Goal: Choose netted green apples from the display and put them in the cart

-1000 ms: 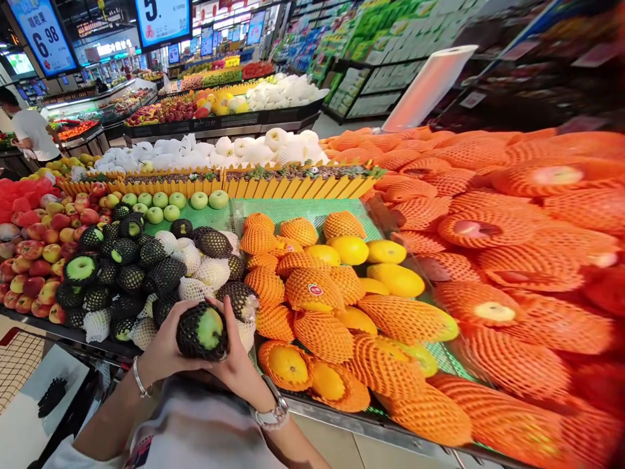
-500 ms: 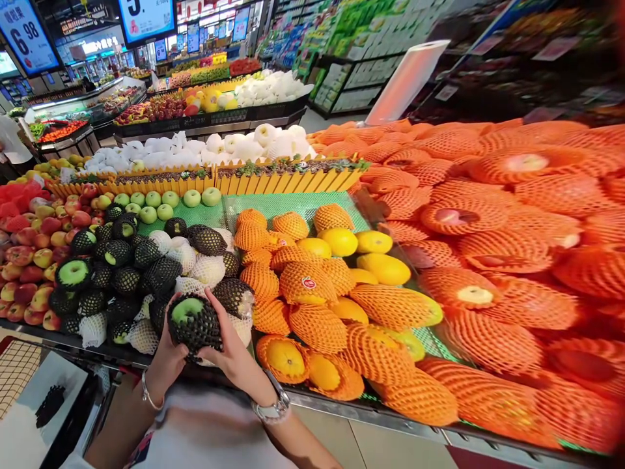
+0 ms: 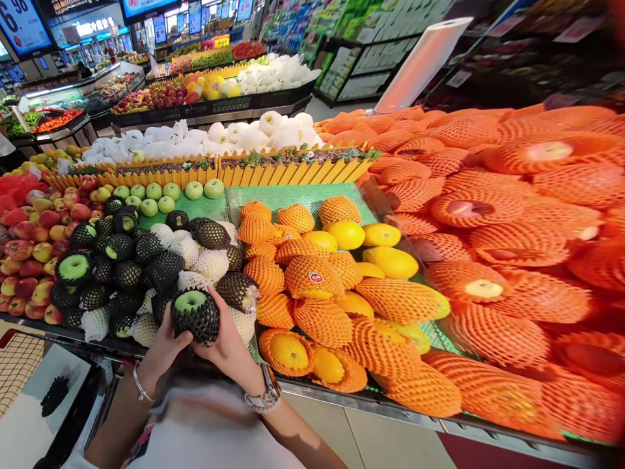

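A green apple in a black foam net (image 3: 196,318) is between my two hands, its bare green top facing up. My left hand (image 3: 165,348) grips its left and lower side, thumb at the front. My right hand (image 3: 227,340) wraps its right side, fingers reaching behind the fruit; some fingertips are hidden. Just beyond lie apples in black nets (image 3: 127,273) and several pale fruits in white nets (image 3: 211,265). Near my right hand is a dark-netted fruit (image 3: 237,291) with clear wrap on it.
Yellow melons in orange nets (image 3: 322,322) are heaped to the right, papayas in orange-red nets (image 3: 498,332) farther right. Loose red apples (image 3: 36,267) fill the left. A small yellow fence (image 3: 293,172) edges the back. A cart (image 3: 29,365) holding a black net stands lower left.
The netted apple has turned slightly, so its green top now points more upward. My left hand has shifted lower on it, its thumb moving in front. The view has shifted a little.
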A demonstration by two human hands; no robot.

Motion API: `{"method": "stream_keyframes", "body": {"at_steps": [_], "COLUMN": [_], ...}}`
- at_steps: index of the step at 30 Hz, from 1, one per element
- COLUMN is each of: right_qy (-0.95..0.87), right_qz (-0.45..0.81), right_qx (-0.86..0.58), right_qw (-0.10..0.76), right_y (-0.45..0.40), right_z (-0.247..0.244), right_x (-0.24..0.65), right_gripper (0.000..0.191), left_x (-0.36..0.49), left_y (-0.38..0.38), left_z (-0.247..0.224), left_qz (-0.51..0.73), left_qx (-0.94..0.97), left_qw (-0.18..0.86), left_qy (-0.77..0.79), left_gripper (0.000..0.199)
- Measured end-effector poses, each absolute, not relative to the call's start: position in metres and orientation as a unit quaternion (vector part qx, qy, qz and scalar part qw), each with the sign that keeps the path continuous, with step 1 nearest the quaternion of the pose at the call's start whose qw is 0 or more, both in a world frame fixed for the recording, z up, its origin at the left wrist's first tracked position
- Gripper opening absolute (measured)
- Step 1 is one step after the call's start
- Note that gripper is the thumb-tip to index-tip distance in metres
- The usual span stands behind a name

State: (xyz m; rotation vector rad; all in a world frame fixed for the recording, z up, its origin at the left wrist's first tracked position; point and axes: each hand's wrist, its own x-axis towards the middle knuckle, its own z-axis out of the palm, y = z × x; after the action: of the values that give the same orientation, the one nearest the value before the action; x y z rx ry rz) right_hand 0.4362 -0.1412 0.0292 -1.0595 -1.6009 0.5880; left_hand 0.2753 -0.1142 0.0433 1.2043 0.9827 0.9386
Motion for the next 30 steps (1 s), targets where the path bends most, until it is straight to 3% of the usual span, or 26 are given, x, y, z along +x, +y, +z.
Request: {"method": "stream_keyframes", "body": {"at_steps": [7,9,13,17,24,30], "right_qy": [-0.679,-0.680,-0.686,-0.693,-0.578,-0.499], "right_qz": [0.272,0.277,0.274,0.251,0.254,0.249], "right_qx": [-0.426,-0.413,-0.405,-0.436,-0.558,-0.593], "right_qw": [0.532,0.540,0.540,0.516,0.539,0.581], "right_y": [-0.142,-0.146,-0.156,-0.171,-0.212,-0.230], "right_z": [0.031,0.036,0.038,0.024,-0.022,-0.050], "right_x": [0.432,0.431,0.440,0.461,0.505,0.519], "right_gripper": [0.102,0.100,0.090,0.075,0.047,0.037], "left_x": [0.272,0.269,0.265,0.272,0.276,0.268], "left_y": [-0.102,-0.080,0.014,0.125,0.211,0.240], "left_z": [0.076,0.098,0.153,0.178,0.145,0.125], "left_qz": [0.418,0.428,0.397,0.139,-0.074,-0.141], "left_qx": [0.646,0.704,0.790,0.817,0.844,0.840], "left_qw": [0.504,0.388,0.045,-0.126,-0.094,-0.097], "left_qy": [0.393,0.413,0.465,0.545,0.523,0.515], "left_gripper": [0.085,0.079,0.076,0.071,0.065,0.059]}}
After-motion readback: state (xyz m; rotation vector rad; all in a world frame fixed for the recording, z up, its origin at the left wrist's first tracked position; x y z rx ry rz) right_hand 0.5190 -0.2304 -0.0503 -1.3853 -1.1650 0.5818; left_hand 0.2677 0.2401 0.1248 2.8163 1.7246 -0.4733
